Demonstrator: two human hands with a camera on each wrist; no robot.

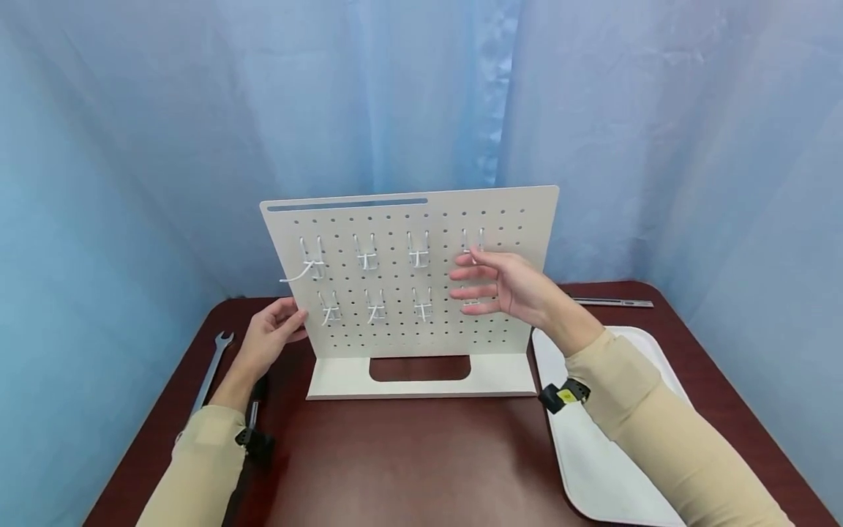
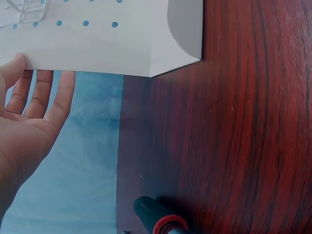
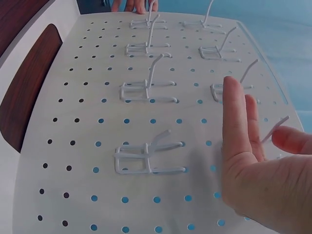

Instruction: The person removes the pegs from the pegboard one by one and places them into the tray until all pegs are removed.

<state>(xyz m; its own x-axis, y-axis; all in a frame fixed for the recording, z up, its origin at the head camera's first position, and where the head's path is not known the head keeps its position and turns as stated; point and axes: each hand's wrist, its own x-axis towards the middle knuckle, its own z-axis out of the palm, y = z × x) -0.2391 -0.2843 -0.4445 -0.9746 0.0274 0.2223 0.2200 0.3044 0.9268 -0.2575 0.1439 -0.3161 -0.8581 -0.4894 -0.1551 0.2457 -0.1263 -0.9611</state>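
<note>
A white pegboard (image 1: 395, 334) stands upright on its folded foot, with two rows of white wire hooks (image 3: 148, 92) in its holes. My left hand (image 1: 270, 335) holds the board's left edge, thumb on the front face and fingers behind it, as the left wrist view also shows. My right hand (image 1: 503, 287) is in front of the board's right side, fingers extended and spread. Its thumb overlaps the prong of the upper right hook (image 3: 273, 130) in the right wrist view. Behind these fingers the lower right hook is mostly hidden in the head view.
A white tray (image 1: 593, 454) lies to the right under my forearm. Left of my left arm is an open-end wrench (image 1: 212, 369). A tool with a dark handle and red ring (image 2: 155, 214) lies beside that arm. A metal strip (image 1: 612, 301) lies at the back right.
</note>
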